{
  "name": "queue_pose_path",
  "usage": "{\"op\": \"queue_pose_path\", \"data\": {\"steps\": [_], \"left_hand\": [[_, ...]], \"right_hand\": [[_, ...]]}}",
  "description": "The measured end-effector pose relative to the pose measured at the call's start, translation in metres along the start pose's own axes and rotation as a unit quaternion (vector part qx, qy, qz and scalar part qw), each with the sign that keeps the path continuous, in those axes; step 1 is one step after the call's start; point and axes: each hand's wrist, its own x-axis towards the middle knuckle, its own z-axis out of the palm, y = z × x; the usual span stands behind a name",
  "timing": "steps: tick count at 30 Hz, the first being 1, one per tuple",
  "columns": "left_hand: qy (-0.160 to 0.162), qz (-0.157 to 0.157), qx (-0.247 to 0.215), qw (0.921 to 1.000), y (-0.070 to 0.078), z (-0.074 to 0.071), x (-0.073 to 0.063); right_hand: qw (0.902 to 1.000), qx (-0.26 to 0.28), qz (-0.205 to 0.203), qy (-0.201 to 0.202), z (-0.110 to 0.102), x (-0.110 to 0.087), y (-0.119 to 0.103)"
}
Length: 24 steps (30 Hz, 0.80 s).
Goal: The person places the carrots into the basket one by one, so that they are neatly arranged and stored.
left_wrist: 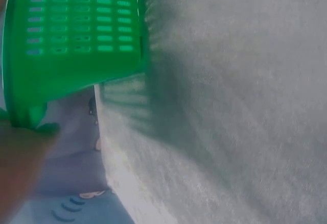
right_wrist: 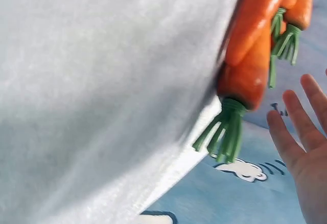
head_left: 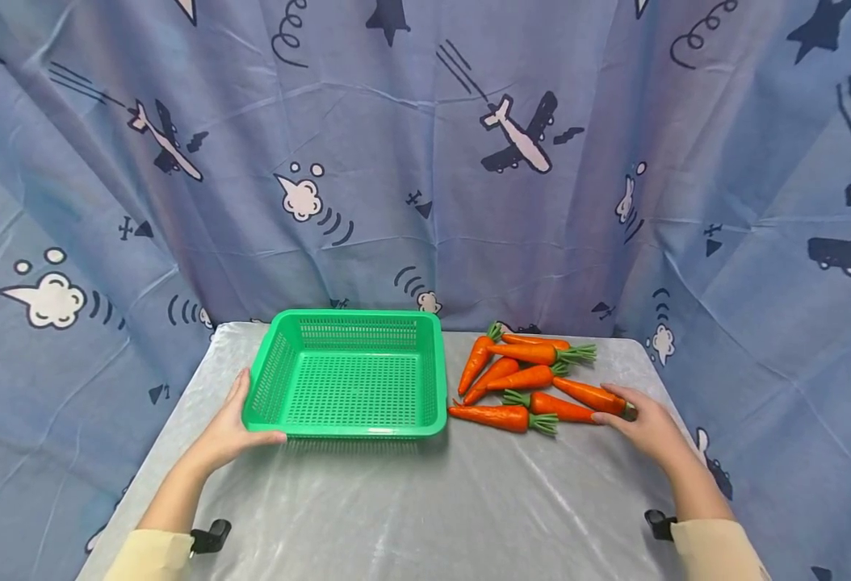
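A green slotted plastic basket stands on the table's left half with nothing inside. My left hand holds its near left corner, thumb along the front rim and fingers at the left side. In the left wrist view that hand is blurred at the basket's rim. To the right lies a loose pile of several orange carrots with green stem stubs. My right hand is around the stem end of the rightmost carrot. In the right wrist view its fingers are straight and spread, apart from the nearest carrot.
A grey cloth covers the table. Blue curtains printed with planes and stars hang behind it and at both sides. The carrot pile lies close to the basket's right side, one carrot tip right at its near right corner.
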Motion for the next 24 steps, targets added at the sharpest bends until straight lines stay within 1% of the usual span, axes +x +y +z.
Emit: {"op": "queue_pose_path", "data": {"steps": [4,7,11,15,21,24], "left_hand": [[0.008,-0.018,0.005,0.9998,0.001,0.0,0.001],[0.011,-0.022,0.007,0.9997,0.0,0.0,0.0],[0.003,-0.025,0.01,0.9996,-0.001,0.0,0.001],[-0.003,-0.024,0.014,0.9996,-0.002,0.001,0.002],[0.004,-0.018,0.01,0.9998,-0.002,0.0,0.003],[0.006,-0.019,0.009,0.9998,-0.003,0.001,0.002]], "right_hand": [[0.9998,-0.012,-0.009,0.016,0.005,0.008,0.007],[0.9993,-0.017,-0.02,0.028,0.009,0.014,0.013],[0.9991,-0.023,-0.021,0.027,0.013,0.02,0.021],[0.9993,-0.034,-0.012,0.013,0.015,0.026,0.027],[0.9986,-0.048,-0.02,0.007,0.018,0.035,0.033],[0.998,-0.061,-0.012,0.007,0.021,0.04,0.037]]}}
